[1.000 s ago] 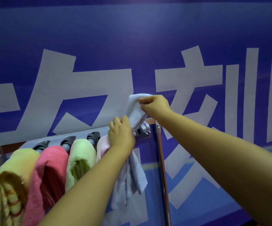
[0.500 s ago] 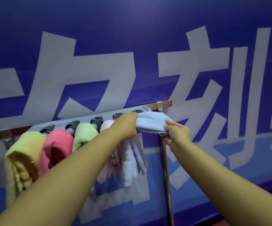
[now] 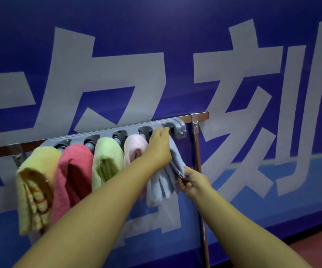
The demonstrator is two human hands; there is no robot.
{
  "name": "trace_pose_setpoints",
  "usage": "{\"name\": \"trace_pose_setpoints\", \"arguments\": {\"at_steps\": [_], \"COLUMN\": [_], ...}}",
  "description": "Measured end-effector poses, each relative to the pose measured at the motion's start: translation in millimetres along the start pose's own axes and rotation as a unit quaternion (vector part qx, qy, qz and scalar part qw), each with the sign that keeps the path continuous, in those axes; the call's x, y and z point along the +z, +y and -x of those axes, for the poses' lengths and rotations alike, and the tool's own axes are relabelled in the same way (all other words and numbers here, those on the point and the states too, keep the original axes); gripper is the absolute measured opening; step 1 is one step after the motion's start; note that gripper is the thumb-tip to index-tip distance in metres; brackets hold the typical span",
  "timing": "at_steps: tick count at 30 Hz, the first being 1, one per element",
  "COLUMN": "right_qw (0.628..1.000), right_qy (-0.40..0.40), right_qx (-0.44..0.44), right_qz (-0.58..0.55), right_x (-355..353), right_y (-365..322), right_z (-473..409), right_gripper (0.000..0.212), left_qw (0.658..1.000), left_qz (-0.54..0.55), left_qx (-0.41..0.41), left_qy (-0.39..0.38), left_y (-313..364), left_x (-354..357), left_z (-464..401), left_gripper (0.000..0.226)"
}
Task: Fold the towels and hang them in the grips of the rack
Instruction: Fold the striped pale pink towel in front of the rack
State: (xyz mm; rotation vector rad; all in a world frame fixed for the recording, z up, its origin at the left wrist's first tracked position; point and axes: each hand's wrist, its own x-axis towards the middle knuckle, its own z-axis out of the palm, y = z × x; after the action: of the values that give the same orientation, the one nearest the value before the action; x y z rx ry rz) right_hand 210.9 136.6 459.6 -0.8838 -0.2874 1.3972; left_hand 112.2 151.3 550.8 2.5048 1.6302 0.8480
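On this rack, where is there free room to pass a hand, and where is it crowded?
Free: the wall right of the metal post, and the wall above the rack. Crowded: the yellow towel, red towel, green towel, pink towel and blue towel hang side by side, with both hands at the blue one.

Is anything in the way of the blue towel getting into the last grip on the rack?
Nothing visible blocks it. The blue towel hangs right under the last grip, with the left hand pressing its top there and the right hand pinching its lower edge. The pink towel sits in the neighbouring grip.
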Motion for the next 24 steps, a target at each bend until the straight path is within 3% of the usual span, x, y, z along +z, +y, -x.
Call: {"name": "trace_pose_setpoints", "arguments": {"at_steps": [3, 5, 9, 11, 14, 19, 24], "right_qw": [0.996, 0.986, 0.960, 0.947, 0.933, 0.882, 0.786], "right_qy": [-0.048, -0.072, -0.073, -0.070, -0.046, 0.022, 0.065], "right_qx": [0.003, -0.025, -0.071, -0.063, -0.001, 0.110, 0.224], "right_qz": [0.080, 0.150, 0.260, 0.308, 0.356, 0.458, 0.573], "right_x": [-3, -11, -42, -67, -122, -245, -347], "right_y": [11, 17, 35, 55, 108, 212, 292], "right_z": [-7, -8, -2, -7, -17, -37, -57], "right_gripper": [0.027, 0.028, 0.021, 0.023, 0.018, 0.005, 0.023], "left_qw": [0.985, 0.977, 0.972, 0.965, 0.953, 0.894, 0.841], "left_qz": [0.123, 0.161, 0.183, 0.190, 0.181, 0.203, 0.196], "left_qx": [-0.095, -0.111, -0.143, -0.158, -0.186, -0.282, -0.354], "left_qy": [0.070, 0.089, -0.048, -0.088, -0.154, -0.281, -0.360], "left_y": [-9, -21, -47, -63, -91, -131, -164], "left_x": [36, 63, 122, 158, 219, 316, 391], "left_z": [24, 44, 94, 124, 184, 294, 369], "left_gripper": [0.086, 0.084, 0.060, 0.066, 0.072, 0.070, 0.070]}}
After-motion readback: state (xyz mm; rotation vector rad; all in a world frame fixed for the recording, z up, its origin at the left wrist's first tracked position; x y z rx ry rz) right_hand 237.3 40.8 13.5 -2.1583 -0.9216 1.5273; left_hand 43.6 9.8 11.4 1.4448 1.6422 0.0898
